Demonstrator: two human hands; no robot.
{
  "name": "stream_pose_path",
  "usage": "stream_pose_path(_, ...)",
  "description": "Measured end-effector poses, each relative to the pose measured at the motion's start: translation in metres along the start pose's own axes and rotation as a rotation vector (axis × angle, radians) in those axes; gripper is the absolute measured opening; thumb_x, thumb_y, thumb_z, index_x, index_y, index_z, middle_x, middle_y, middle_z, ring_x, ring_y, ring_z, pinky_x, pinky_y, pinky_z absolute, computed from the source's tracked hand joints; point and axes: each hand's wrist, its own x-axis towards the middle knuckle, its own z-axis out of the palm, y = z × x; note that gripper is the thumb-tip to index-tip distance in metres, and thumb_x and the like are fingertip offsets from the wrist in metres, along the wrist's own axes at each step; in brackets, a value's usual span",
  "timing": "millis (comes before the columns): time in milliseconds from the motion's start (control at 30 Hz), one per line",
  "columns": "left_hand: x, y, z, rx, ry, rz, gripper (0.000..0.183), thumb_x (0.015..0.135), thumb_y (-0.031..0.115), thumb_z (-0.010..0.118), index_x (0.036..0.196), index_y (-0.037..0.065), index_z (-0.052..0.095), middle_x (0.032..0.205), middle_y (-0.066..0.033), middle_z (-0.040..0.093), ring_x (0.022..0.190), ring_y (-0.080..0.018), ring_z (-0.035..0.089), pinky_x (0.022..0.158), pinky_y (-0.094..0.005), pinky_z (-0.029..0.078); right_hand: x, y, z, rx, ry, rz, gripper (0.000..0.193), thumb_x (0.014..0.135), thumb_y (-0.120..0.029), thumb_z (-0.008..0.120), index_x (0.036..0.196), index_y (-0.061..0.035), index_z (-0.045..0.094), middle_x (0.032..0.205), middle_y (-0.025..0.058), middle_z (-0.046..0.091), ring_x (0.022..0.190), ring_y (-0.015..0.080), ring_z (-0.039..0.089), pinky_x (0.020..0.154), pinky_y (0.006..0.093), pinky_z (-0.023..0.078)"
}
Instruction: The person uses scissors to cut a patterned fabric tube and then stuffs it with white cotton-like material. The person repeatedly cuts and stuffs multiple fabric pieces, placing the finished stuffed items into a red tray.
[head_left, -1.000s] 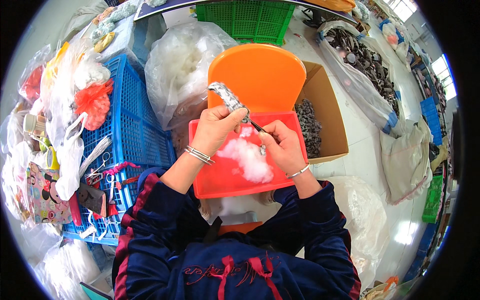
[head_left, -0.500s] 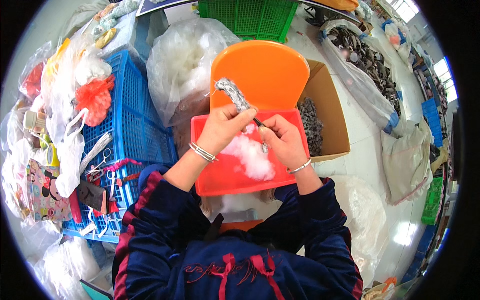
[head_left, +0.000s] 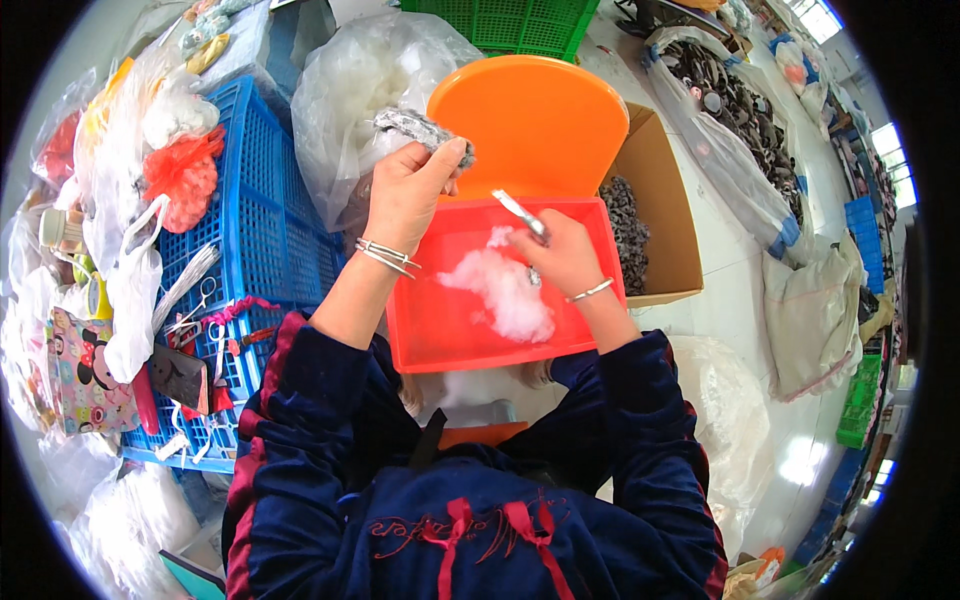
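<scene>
My left hand (head_left: 405,200) is closed on a small grey furry fabric piece (head_left: 412,126), held up left of the orange chair back. The piece is narrow and sticks out past my thumb and fingers. My right hand (head_left: 566,258) grips a slim metal tool (head_left: 520,213), its shiny end pointing up and left, apart from the fabric; the exact kind of tool is not clear. Below both hands a red plastic tray (head_left: 430,345) rests over my lap, with a clump of white stuffing (head_left: 505,300) in it. My right hand is above the tray's right half.
An orange chair back (head_left: 530,125) rises behind the tray. A cardboard box (head_left: 665,220) with grey furry pieces stands right of it. A clear bag of white stuffing (head_left: 345,120) sits behind left. Blue crates (head_left: 265,200) bearing bags and scissors stand at my left.
My hands have moved apart. The left has carried the furry piece up and left; the tool, earlier at the piece's lower end, is now free of it in my right hand.
</scene>
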Motion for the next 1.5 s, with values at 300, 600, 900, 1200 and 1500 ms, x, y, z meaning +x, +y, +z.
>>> stream_pose_path(300,-0.001,0.005,-0.012,0.070,-0.032,-0.013,0.025,0.088,0.022,0.069,0.074,0.005,0.060,0.063,-0.0013,0.057,0.055,-0.0069,0.051,0.053,-0.0226,0.042,0.000,0.029,0.064,-0.381,-0.443,0.018,0.030,0.077,-0.027,0.067,0.092,-0.0024,0.060,0.087,0.0203,0.065,0.092,0.0378,0.064,0.078,0.0443,0.052)
stream_pose_path(600,-0.005,0.002,-0.018,0.349,-0.661,-0.086,0.021,0.089,0.021,0.067,0.092,0.001,0.072,0.107,-0.0057,0.067,0.097,-0.0110,0.059,0.089,-0.0280,0.046,-0.004,-0.001,-0.022,0.421,-0.386,0.107,0.027,0.078,-0.003,0.062,0.104,0.0005,0.061,0.084,0.0008,0.059,0.077,0.0082,0.054,0.067,0.0261,0.045)
stream_pose_path(900,-0.026,-0.035,0.010,0.376,-0.752,-0.158,0.020,0.089,0.021,0.067,0.091,0.002,0.070,0.078,-0.0013,0.064,0.075,-0.0086,0.058,0.073,-0.0239,0.048,-0.014,-0.022,-0.035,0.348,-0.125,0.057,0.051,0.072,-0.009,0.076,0.113,0.0003,0.048,0.101,0.0109,0.061,0.092,0.0150,0.059,0.079,0.0302,0.049)
stream_pose_path(1200,-0.027,-0.028,0.022,0.224,-0.385,-0.200,0.022,0.089,0.017,0.067,0.101,-0.001,0.070,0.087,-0.0033,0.069,0.078,-0.0084,0.063,0.073,-0.0248,0.052,-0.017,-0.013,-0.031,0.734,-0.181,0.101,0.056,0.076,-0.012,0.077,0.123,0.0003,0.049,0.103,0.0049,0.060,0.093,0.0110,0.057,0.079,0.0273,0.048)
stream_pose_path(1500,-0.015,-0.010,0.011,-0.008,-0.217,-0.161,0.013,0.090,0.010,0.064,0.096,-0.001,0.069,0.089,-0.0040,0.069,0.077,-0.0082,0.063,0.071,-0.0238,0.051,-0.018,0.006,-0.029,0.412,-0.268,0.094,0.024,0.085,-0.015,0.065,0.101,0.0016,0.060,0.082,0.0078,0.063,0.078,0.0168,0.060,0.069,0.0322,0.047)
